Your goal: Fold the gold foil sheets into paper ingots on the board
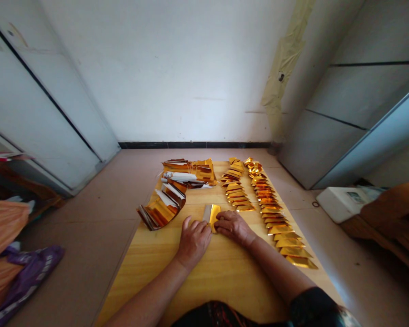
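Note:
A small sheet of gold foil paper point(214, 212), partly folded with a pale strip along its left, lies on the wooden table point(204, 272) in front of me. My left hand point(194, 238) grips its lower left side with curled fingers, the thumb raised a little. From the right, my right hand point(235, 226) presses bent fingers onto the sheet's gold edge. Both sets of fingertips hide parts of the paper. Past my right hand, folded gold paper pieces point(239, 197) overlap in a short row, with a longer row of folded pieces point(276, 220) along the table's right edge.
Loose stacks of gold and white paper sheets point(163, 204) lie at the table's left, with more foil sheets point(202, 171) at the back. A white box point(339, 204) stands to the right, near a grey cabinet point(341, 122). Orange and purple bags point(37, 268) sit on the left.

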Available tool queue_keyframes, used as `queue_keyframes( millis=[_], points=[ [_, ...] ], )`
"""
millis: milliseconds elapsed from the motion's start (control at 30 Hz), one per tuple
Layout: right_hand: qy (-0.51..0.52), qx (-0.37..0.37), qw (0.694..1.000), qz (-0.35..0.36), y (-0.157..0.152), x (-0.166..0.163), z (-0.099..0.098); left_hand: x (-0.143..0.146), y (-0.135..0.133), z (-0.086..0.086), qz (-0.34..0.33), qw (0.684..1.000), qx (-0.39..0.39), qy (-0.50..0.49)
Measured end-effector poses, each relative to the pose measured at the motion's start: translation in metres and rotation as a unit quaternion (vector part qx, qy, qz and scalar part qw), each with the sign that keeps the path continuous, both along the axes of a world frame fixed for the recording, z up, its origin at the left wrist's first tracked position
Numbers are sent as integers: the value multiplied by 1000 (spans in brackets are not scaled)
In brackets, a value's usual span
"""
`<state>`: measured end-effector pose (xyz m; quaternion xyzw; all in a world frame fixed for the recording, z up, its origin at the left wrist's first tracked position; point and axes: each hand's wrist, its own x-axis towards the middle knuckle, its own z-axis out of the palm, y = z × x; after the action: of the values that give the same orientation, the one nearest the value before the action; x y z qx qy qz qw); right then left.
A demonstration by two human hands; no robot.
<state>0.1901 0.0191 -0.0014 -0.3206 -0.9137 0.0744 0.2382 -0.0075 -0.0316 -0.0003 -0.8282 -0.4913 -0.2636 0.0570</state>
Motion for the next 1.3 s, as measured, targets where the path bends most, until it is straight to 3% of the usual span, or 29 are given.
queue_keyframes(
  millis=[700, 900, 1167, 1300],
  points=[
    [-48, 35, 998, -2, -1, -4, 0, -2, 0, 1, 2, 1000, 6, 5],
    [-38, 23, 999, 1, -1, -3, 0, -12, -6, 1, -43, 999, -31, 12],
    [47, -60, 997, 31, 10, -6, -3, -25, -6, 1, -60, 994, -89, 10],
    [30, -100, 995, -2, 8, -12, 5, -29, -4, 2, -76, 992, -103, 17]
  ],
)
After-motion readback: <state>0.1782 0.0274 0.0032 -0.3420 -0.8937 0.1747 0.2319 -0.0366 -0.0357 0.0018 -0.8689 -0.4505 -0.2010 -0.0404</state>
